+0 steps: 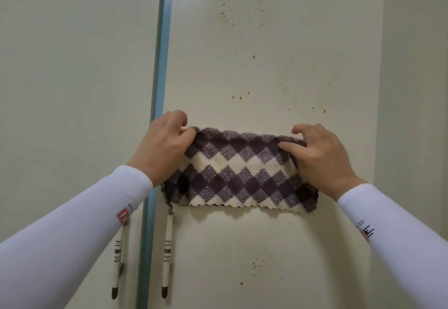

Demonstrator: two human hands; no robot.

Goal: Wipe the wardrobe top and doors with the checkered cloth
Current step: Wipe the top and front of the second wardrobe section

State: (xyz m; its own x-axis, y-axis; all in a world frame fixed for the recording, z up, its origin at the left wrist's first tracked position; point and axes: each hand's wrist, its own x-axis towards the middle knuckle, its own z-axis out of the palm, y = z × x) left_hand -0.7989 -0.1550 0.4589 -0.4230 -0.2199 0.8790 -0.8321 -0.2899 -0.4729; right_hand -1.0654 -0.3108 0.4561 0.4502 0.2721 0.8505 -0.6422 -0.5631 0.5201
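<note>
While the left hand [167, 143] pinches the upper left corner of the checkered cloth [242, 173], the right hand [320, 153] pinches the upper right corner, thumb on the front face and fingers curled over the top edge. Both hands are pulled apart, so the cloth is stretched into a wide horizontal band between them. Pattern: purple, grey and cream diamonds, scalloped cream bottom edge. White sleeves [72, 236] cover both forearms, with a small logo near each cuff.

The cloth sits in front of the right wardrobe door [266, 42], at mid height — can't tell if it's fully flat against the panel. Its lower left corner overlaps the top of that door's handle [167, 255], a white vertical bar with a dark tip. A matching handle [117, 255] hangs on the left door [72, 66]. A blue-grey strip [160, 66] runs vertically between the doors.

Brown spots [253, 56] dot the right door above and below the cloth, with denser speckle near the top.
</note>
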